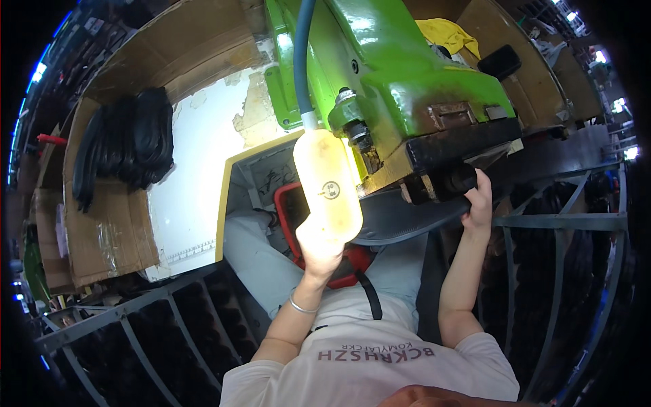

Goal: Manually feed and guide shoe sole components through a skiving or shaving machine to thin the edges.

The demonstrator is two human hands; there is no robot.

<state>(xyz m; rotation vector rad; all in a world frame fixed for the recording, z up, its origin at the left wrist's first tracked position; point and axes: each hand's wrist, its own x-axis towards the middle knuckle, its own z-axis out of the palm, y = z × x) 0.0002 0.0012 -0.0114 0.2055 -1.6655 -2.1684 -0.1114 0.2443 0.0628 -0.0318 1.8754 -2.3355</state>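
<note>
right hand (479, 200): fingers bent against the right end of a black rounded part (462, 178), which they appear to pinch; contact is partly hidden in shadow. the part sits just under the front edge of the green machine (400, 68), above a dark curved panel (400, 220); cannot tell whether it is fixed there or loose. judged by look: stiff, dull-surfaced, fairly solid, unlikely to be fragile; its exposed outer end seems the best place to hold, fingers wrapped over and thumb below. oily film possible near the stained metal, so a firm, full-pad hold is preferable. left hand (320, 254): at the lower end of the glowing lamp (329, 169), fingers concealed behind it and washed out by glare; cannot tell if they are spread, pressed together or closed on anything. the lamp hangs on a blue-grey stem (304, 61), in front of the machine. expected handling: light, rigid shell, smooth and a little slippery, perhaps warm, breakable if knocked; the stem probably flexes. sides of the casing would give the safest hold, clear of the stem joint.
</note>
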